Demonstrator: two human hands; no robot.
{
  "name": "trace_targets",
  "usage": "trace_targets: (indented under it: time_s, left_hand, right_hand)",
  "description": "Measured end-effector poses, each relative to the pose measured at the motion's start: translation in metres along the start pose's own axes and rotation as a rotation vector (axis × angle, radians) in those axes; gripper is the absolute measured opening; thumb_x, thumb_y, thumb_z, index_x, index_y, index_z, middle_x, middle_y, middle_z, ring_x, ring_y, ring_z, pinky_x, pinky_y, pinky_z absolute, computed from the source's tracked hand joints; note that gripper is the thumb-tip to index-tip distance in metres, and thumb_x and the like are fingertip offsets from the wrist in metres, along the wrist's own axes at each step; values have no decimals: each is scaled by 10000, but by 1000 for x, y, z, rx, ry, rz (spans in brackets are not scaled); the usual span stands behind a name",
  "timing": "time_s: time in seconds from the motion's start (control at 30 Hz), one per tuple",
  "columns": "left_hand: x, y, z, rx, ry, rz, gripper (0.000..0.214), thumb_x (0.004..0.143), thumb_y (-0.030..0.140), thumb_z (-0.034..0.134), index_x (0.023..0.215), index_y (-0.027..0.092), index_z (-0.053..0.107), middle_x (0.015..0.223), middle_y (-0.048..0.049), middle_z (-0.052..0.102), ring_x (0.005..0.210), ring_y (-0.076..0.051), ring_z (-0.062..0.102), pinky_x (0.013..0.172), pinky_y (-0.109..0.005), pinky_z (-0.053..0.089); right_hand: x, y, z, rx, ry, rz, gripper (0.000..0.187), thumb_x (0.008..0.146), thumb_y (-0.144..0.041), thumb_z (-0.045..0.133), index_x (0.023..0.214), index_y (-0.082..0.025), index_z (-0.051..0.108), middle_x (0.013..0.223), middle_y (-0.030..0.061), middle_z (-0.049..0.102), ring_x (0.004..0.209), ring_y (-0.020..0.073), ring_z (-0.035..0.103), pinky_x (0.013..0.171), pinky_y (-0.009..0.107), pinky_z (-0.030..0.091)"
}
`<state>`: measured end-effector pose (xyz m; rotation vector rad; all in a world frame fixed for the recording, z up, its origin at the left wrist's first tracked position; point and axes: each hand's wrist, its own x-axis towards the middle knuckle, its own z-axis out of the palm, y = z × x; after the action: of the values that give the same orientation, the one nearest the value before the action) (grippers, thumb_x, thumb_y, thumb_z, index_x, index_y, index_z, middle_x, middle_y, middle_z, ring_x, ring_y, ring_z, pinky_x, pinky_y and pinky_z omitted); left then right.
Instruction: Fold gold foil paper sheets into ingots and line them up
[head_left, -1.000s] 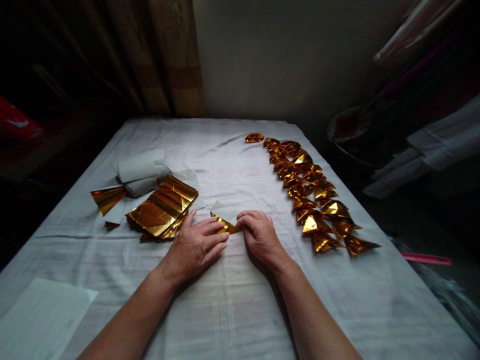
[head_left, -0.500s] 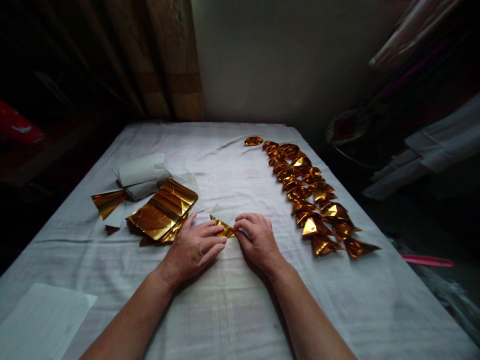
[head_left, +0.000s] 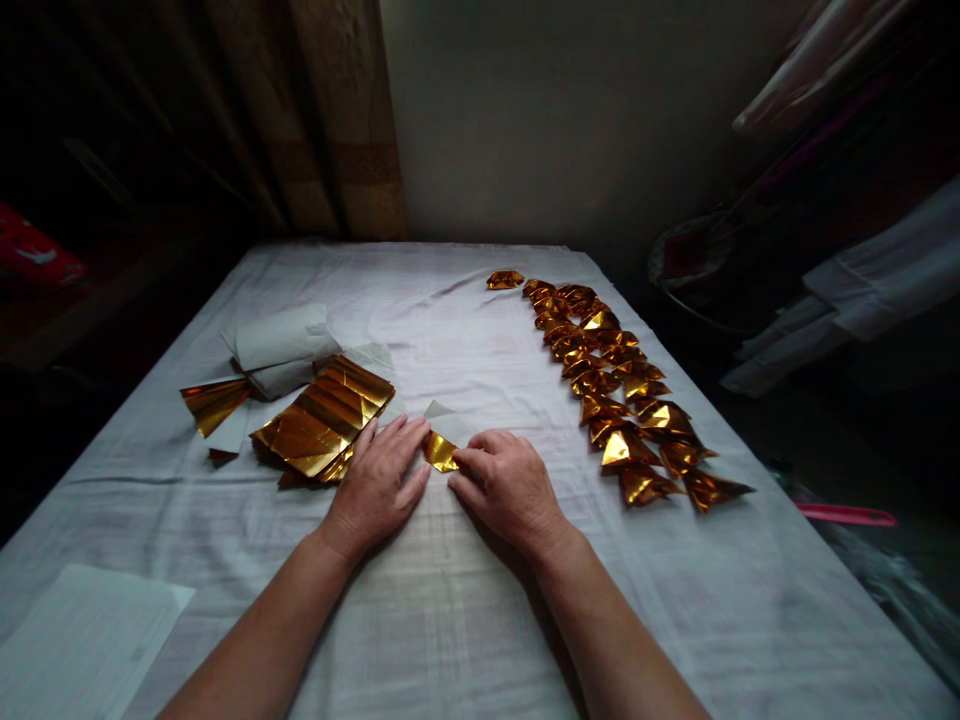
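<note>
A small folded piece of gold foil paper (head_left: 441, 452) lies on the cloth between my hands, with a pale paper edge (head_left: 436, 410) showing just behind it. My left hand (head_left: 381, 478) lies flat, fingers stretched out, its fingertips at the foil's left end. Curled at the right end, the fingers of my right hand (head_left: 508, 488) grip the foil paper; their tips are partly hidden. Close to the left hand, a stack of flat gold foil sheets (head_left: 322, 415) rests on the table.
Folded gold foil ingots (head_left: 630, 447) stand in rows along the right, with one single ingot (head_left: 505, 280) at the far end. White paper (head_left: 281, 338) and a fanned gold sheet (head_left: 216, 405) lie left. A pale sheet (head_left: 90, 640) lies front left on the cloth-covered table (head_left: 450, 620).
My left hand has drawn back left, uncovering more of the foil. My right fingers have moved left over its right end, and the visible gold part looks shorter.
</note>
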<state>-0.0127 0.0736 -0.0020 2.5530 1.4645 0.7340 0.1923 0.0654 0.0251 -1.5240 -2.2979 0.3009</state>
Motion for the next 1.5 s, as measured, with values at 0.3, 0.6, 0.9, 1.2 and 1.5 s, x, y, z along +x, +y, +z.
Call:
trace_targets:
  time_s: [0.3, 0.6, 0.9, 1.2, 1.5]
  left_hand:
    - [4, 8, -6, 29, -43, -24, 340, 926, 291, 514, 1243, 224, 617, 1248, -93, 652, 1227, -278, 548, 1159, -583, 245]
    - [5, 11, -12, -6, -41, -28, 270, 895, 348, 616, 1141, 240, 646, 1115, -54, 653, 1128, -251, 575, 1154, -538, 260]
    - [5, 8, -11, -65, 3, -8, 171, 932, 363, 588, 972, 251, 710, 967, -31, 666, 971, -216, 593, 1047, -476, 380]
    - [4, 5, -8, -79, 27, 2, 217, 972, 349, 519, 906, 222, 682, 818, -12, 689, 826, -187, 607, 931, -406, 424]
    - [4, 8, -4, 68, 71, -70, 190, 955, 340, 536, 1006, 200, 653, 792, -29, 678, 814, -222, 608, 832, -378, 426]
  right_hand:
    - [1, -1, 4, 10, 29, 15, 125, 838, -341, 723, 896, -232, 700, 934, 39, 669, 896, 209, 579, 769, 324, 396]
    - [1, 8, 3, 52, 37, -59, 183, 930, -388, 625, 943, -231, 719, 941, 47, 676, 890, 198, 578, 791, 314, 420]
    - [0, 19, -2, 134, 12, -81, 160, 942, -300, 600, 909, -242, 745, 915, 36, 673, 862, 175, 591, 783, 291, 445]
    - [1, 25, 2, 215, 38, 79, 102, 869, -196, 661, 957, -224, 703, 854, 17, 708, 819, 179, 621, 758, 286, 433]
    - [3, 19, 7, 171, 59, 145, 103, 890, -215, 615, 793, -213, 649, 807, 17, 678, 794, 182, 597, 740, 283, 391]
